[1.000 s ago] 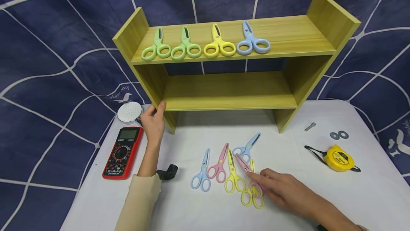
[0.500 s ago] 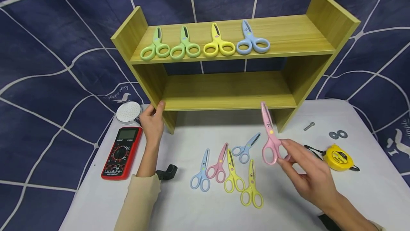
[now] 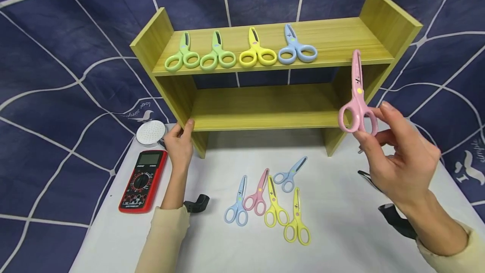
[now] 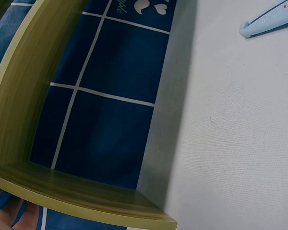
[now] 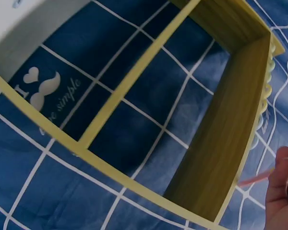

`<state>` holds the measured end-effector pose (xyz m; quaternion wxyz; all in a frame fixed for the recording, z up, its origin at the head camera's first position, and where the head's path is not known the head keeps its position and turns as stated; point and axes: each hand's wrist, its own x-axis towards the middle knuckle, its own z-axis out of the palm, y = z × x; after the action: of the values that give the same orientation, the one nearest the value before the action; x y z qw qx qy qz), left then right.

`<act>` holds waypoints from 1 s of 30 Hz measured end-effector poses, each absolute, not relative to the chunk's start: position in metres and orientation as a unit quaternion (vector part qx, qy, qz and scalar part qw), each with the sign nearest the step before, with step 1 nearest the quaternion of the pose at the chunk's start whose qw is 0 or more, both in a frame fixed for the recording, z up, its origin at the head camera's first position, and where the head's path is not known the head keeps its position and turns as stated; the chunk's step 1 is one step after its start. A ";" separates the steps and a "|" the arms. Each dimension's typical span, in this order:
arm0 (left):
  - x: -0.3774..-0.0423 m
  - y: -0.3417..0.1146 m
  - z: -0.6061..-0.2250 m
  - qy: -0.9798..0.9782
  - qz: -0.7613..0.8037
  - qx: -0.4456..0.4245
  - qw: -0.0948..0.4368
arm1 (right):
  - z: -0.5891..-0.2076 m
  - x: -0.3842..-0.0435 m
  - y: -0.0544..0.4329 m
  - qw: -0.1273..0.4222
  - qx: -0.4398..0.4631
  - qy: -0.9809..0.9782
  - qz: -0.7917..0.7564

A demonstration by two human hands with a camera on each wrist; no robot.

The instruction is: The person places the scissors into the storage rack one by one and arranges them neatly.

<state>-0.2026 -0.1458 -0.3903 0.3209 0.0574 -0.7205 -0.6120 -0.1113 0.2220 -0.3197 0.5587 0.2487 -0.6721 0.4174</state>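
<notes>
My right hand (image 3: 405, 155) pinches pink scissors (image 3: 357, 96) by the finger loops, blades up, in front of the right end of the wooden shelf (image 3: 265, 117). In the right wrist view the pink blade (image 5: 254, 179) shows beside the shelf's upper board. My left hand (image 3: 180, 144) grips the shelf's left side panel, thumb on its front edge. Along the top board lie two green scissors (image 3: 217, 52), yellow scissors (image 3: 256, 50) and blue scissors (image 3: 295, 48). On the table several more lie: blue (image 3: 239, 203), pink scissors (image 3: 259, 195) and yellow scissors (image 3: 297, 218) among them.
Left of the shelf are a shower head (image 3: 150, 132) and a red multimeter (image 3: 143, 180). A black wrist strap mount (image 3: 197, 204) is by the left sleeve. My right hand mostly hides the bolt and tape measure at right. A blue checked cloth (image 3: 75, 96) hangs behind.
My right hand has lifted the pink scissors off the pile on the table and carried them up and right to the shelf's upper right. The left hand has stayed on the panel.
</notes>
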 end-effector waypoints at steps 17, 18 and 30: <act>-0.204 -0.146 -0.392 -0.715 -0.615 0.058 0.326 | -0.262 -0.163 0.227 0.457 0.172 -0.731 0.477; -0.204 -0.146 -0.392 -0.715 -0.615 0.056 0.327 | -0.259 -0.166 0.227 0.450 0.164 -0.748 0.459; -0.204 -0.147 -0.394 -0.713 -0.616 0.050 0.332 | -0.242 -0.188 0.229 0.357 0.114 -0.830 0.414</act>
<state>-0.2035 -0.1466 -0.3941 0.3318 0.0504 -0.7127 -0.6160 -0.1879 0.2291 -0.2420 0.3572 0.1143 -0.8295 0.4139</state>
